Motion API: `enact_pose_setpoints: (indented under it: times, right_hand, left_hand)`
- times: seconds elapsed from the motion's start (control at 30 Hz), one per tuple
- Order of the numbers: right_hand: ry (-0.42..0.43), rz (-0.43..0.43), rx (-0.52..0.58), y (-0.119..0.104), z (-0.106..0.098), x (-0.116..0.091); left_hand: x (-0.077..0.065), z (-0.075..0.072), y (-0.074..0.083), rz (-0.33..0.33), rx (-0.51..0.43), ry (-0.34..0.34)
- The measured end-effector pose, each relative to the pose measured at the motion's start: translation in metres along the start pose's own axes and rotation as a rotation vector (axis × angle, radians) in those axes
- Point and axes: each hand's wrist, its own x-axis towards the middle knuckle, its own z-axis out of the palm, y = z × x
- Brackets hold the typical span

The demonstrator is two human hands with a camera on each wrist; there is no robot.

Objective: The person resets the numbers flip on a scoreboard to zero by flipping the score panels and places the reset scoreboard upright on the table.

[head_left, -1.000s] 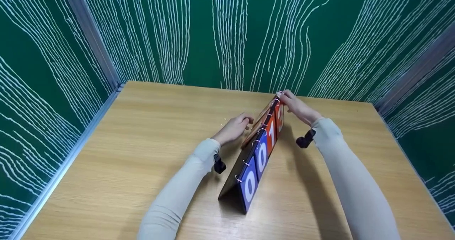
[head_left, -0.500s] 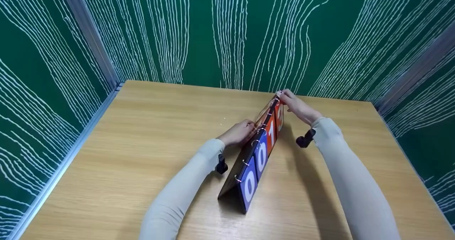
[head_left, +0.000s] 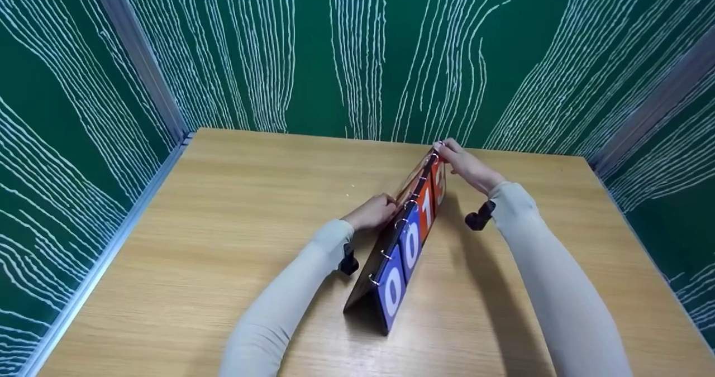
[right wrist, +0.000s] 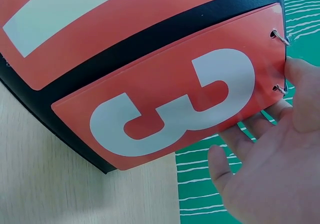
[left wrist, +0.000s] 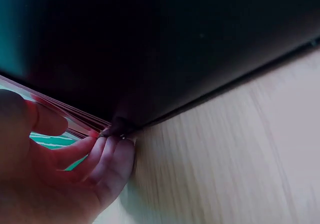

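Observation:
A tent-shaped flip scoreboard (head_left: 412, 242) stands slantwise on the table, with ringed number cards along its ridge. Blue cards reading 0 and 0 are nearer; red cards reading 1 and 3 are farther off. My right hand (head_left: 469, 167) grips the far top corner, beside the rings of the red 3 card (right wrist: 172, 104). Behind the board, my left hand (head_left: 371, 212) holds the edge of a stack of red-edged cards (left wrist: 65, 109) with curled fingers, below the black panel (left wrist: 150, 54). The board hides part of its fingertips in the head view.
The wooden table (head_left: 251, 198) reaches back to a green wall (head_left: 313, 58) with wavy white lines. Similar green panels stand at both sides. A small black camera is strapped to each wrist (head_left: 348, 259).
My left hand has moved slightly right and toward me, closing in on the cards at the back of the scoreboard. My right hand and the board have stayed in place.

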Motion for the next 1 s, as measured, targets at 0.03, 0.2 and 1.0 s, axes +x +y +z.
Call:
enact_pose_setpoints:
  times: [0.03, 0.2, 1.0]
  right_hand:
    - [-0.002, 0.003, -0.004, 0.000, 0.000, 0.000]
    - [0.000, 0.003, -0.003, 0.000, -0.001, -0.001]
    - [0.032, -0.018, -0.020, 0.024, -0.004, 0.022]
  left_hand:
    - [0.001, 0.000, 0.000, 0.003, -0.001, -0.003]
    - [0.004, -0.001, -0.002, -0.013, -0.058, -0.035]
    - [-0.011, -0.012, 0.009, -0.256, -0.120, 0.172]
